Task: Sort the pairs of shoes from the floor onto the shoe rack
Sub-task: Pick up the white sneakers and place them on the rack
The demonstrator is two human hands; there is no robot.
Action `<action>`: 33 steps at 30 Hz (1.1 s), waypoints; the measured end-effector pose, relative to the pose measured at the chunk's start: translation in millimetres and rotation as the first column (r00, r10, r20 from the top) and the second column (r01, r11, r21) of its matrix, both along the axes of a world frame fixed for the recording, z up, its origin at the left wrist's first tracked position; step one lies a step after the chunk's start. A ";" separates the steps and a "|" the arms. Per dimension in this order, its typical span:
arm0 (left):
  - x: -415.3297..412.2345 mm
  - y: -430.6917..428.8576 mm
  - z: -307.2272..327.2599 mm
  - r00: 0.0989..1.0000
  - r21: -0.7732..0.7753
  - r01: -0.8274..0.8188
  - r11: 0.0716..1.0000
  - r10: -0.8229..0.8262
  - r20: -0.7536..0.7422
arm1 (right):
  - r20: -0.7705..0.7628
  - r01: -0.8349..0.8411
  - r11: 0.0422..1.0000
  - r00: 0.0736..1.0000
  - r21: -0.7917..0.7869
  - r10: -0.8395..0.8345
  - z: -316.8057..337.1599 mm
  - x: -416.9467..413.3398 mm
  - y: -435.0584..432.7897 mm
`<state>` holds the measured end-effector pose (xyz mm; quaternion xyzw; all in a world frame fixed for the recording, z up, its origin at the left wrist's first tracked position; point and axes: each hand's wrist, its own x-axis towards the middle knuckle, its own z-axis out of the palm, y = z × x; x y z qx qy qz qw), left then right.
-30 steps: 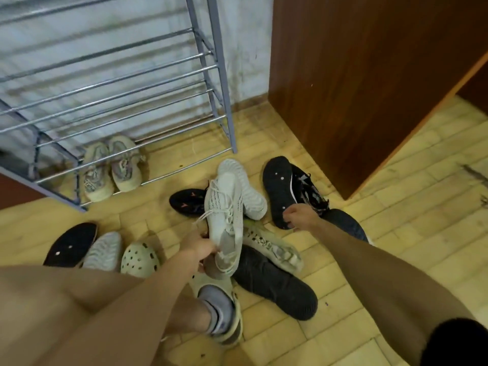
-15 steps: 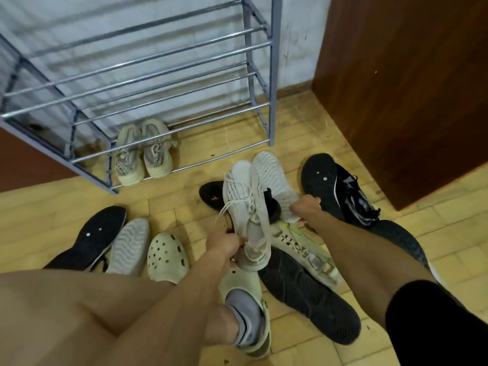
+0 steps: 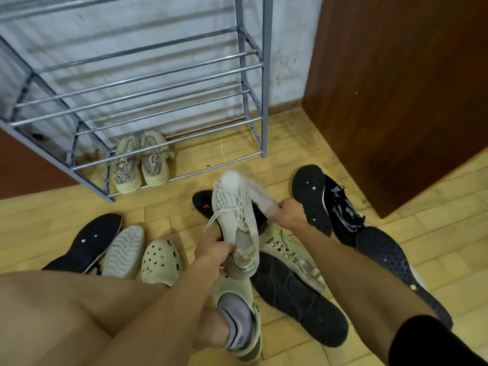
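Note:
My left hand [image 3: 214, 251] grips the heel of a white laced sneaker [image 3: 235, 217], held toe-up above the pile. My right hand [image 3: 289, 213] is closed on the matching white sneaker [image 3: 260, 198], which lies sole-up just behind the first. A grey metal shoe rack [image 3: 163, 75] stands against the wall. A beige pair of sneakers [image 3: 141, 165] sits on its lowest bars at the left. Under my hands lie a black shoe with an orange mark [image 3: 202, 204] and a cream shoe with green laces [image 3: 287, 249].
On the floor at the left lie a black shoe sole-up [image 3: 87, 241], a pale clog sole-up [image 3: 124, 250] and a cream clog [image 3: 161, 261]. More black shoes [image 3: 311, 199] lie on the right. A brown door [image 3: 396, 88] stands beyond them. My foot wears a clog [image 3: 237, 313].
My view has shifted so the rack sits more to the right. My right hand has closed on the second white sneaker and lifted its heel off the pile. My left hand still holds the first.

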<state>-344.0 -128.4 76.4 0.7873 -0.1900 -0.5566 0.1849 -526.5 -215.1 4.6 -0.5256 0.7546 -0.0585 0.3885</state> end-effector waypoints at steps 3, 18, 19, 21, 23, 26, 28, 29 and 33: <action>0.8 1.9 9.5 1.000 -0.040 -0.014 0.999 0.013 -0.020 | -0.328 -0.243 0.942 0.931 -0.232 0.160 21.7 -1.4 14.3; -39.6 21.2 17.8 0.987 0.028 0.061 0.998 -0.056 -0.150 | -0.161 -0.442 0.895 0.889 -0.056 0.429 12.5 -56.7 131.8; -39.5 23.3 18.5 0.987 0.039 0.084 0.996 -0.078 -0.144 | -0.148 -0.390 0.920 0.913 -0.049 0.379 17.4 -62.7 125.8; -35.4 23.6 16.5 0.986 0.037 0.131 0.991 -0.126 -0.108 | -0.135 -0.216 0.976 0.968 -0.032 0.210 22.1 -76.3 111.8; -29.5 21.6 12.9 0.987 0.035 0.148 0.988 -0.146 -0.065 | -0.084 -0.066 0.997 0.994 0.047 0.070 19.9 -85.9 102.4; -20.8 19.5 10.5 0.985 0.036 0.172 0.985 -0.171 -0.020 | 0.137 0.110 0.949 0.978 0.295 -0.156 7.0 -82.9 104.6; -16.4 20.3 11.0 0.985 0.023 0.172 0.985 -0.173 0.001 | 0.175 0.149 0.923 0.959 0.355 -0.222 -6.7 -76.7 109.7; -14.5 20.0 8.7 0.983 0.009 0.183 0.983 -0.183 0.009 | 0.158 0.158 0.928 0.962 0.338 -0.222 -10.7 -73.8 111.4; -12.1 20.1 4.9 0.980 -0.008 0.191 0.981 -0.191 0.051 | 0.212 0.190 0.913 0.937 0.361 -0.279 -9.2 -74.4 108.8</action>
